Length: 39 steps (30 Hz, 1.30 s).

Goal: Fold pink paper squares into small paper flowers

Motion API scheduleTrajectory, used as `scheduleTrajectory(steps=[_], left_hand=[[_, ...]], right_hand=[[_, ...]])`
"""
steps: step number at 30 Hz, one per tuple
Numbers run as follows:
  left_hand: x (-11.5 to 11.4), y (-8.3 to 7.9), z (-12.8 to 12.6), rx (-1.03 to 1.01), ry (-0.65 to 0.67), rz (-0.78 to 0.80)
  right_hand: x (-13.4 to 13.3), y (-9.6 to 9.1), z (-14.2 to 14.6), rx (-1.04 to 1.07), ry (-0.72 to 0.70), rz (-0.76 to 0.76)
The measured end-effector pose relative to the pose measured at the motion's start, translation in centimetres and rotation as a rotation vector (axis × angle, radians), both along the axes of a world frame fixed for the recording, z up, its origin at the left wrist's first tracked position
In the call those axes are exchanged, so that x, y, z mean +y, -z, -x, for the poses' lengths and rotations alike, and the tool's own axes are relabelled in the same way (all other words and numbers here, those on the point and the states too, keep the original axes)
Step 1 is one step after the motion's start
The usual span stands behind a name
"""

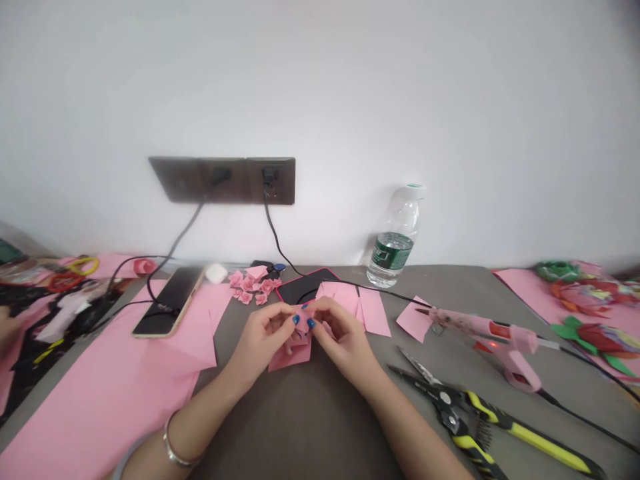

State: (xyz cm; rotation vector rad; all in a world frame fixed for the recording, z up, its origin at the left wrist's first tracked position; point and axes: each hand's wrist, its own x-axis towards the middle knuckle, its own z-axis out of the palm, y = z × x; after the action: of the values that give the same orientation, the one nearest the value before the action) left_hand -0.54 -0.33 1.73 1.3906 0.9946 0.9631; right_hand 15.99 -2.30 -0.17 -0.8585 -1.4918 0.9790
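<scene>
Between my two hands is a small folded piece of pink paper [302, 323], pinched from both sides above the grey table. My left hand [265, 337] grips its left side with thumb and fingertips. On the other side, my right hand [343, 333] pinches it the same way. Fingers cover much of the paper, so its exact shape is hidden. Just below it lies a flat pink paper square [290, 359]. Behind my left hand sits a cluster of small pink paper roses [250, 283]. More cut pink pieces [374, 312] lie behind my right hand.
A pink glue gun [480, 330] with a lit red light and open yellow-black pliers [450, 403] lie at right. A water bottle [395, 240] leans by the wall. Leftward, a phone [170, 303] rests on large pink sheets [115, 400]. Cables cross the table; another person's hand [7, 327] shows far left.
</scene>
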Motion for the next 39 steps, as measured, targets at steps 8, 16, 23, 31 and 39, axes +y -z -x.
scheduleTrajectory(steps=[8,16,23,31,39], left_hand=[[-0.1,0.2,-0.1,-0.115,-0.038,0.107],[0.1,0.3,0.1,-0.09,-0.038,0.059],[0.1,0.3,0.1,-0.074,0.008,0.021],[0.0,0.1,0.1,0.013,-0.03,-0.115],[-0.1,-0.4,-0.1,-0.007,-0.042,-0.028]], right_hand=[[0.0,-0.8,-0.3,-0.118,0.011,-0.123],[-0.1,-1.0,-0.4,-0.173,-0.013,-0.175],[-0.3,-1.1,-0.3,-0.194,-0.033,-0.139],[-0.5,-0.4,0.8,-0.018,-0.094,0.189],[-0.1,0.4,0.7,0.004,-0.065,0.199]])
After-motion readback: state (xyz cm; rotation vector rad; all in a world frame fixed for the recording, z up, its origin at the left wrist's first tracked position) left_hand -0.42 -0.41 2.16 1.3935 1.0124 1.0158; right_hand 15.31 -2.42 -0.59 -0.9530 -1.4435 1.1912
